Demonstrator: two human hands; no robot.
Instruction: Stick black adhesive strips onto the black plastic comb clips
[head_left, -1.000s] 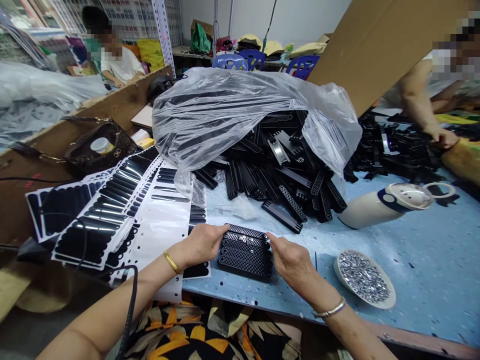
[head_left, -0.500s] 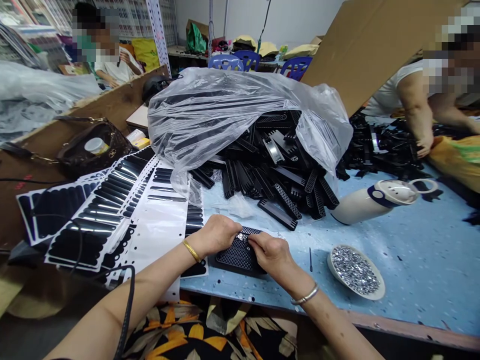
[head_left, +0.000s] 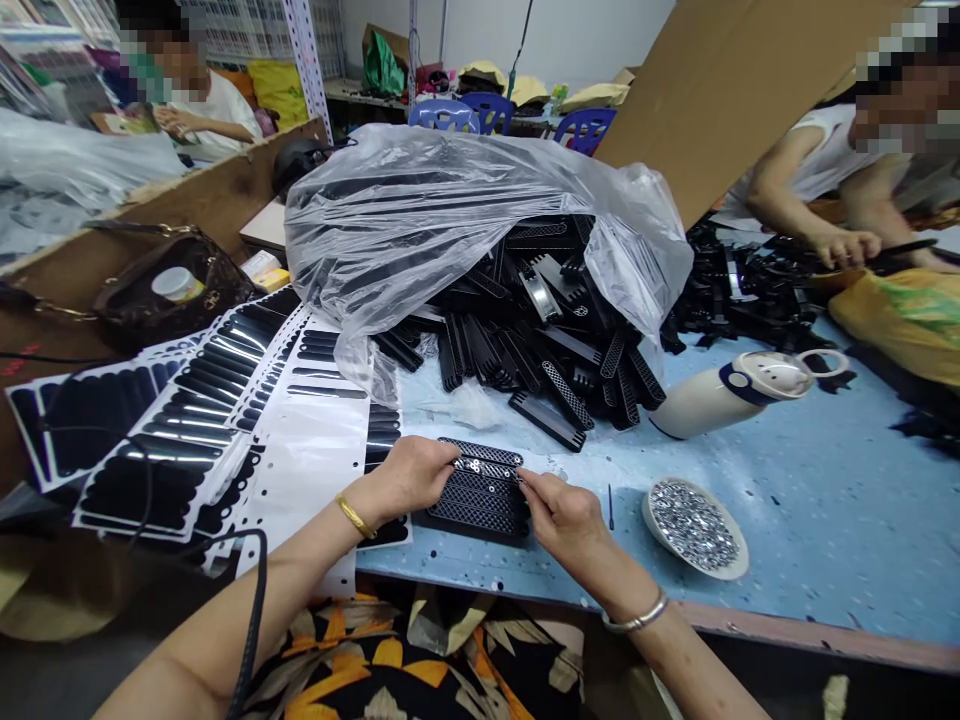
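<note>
A row of several black plastic pieces with a lattice pattern (head_left: 480, 512) lies side by side on the blue table in front of me. Across its upper part, small shiny silver bits (head_left: 474, 466) sit on the surface. My left hand (head_left: 414, 474) is at the row's left end, thumb and fingers pinched together. At the right end, my right hand (head_left: 564, 508) also pinches, its fingertips touching the edge near the silver bits. Whatever is between the fingertips of either hand is too small or hidden to name.
A clear plastic bag (head_left: 420, 210) spills black toothed pieces (head_left: 547, 420) behind the row. Sheets of black strips (head_left: 187, 420) lie left. On the right are a bowl rim (head_left: 731, 574) around silver bits, a bottle (head_left: 705, 400), and a co-worker's hand (head_left: 844, 245).
My right hand has moved right, and my left hand slightly left, uncovering more of the row and the silver bits. The view has shifted a little. The co-worker at right has raised a hand.
</note>
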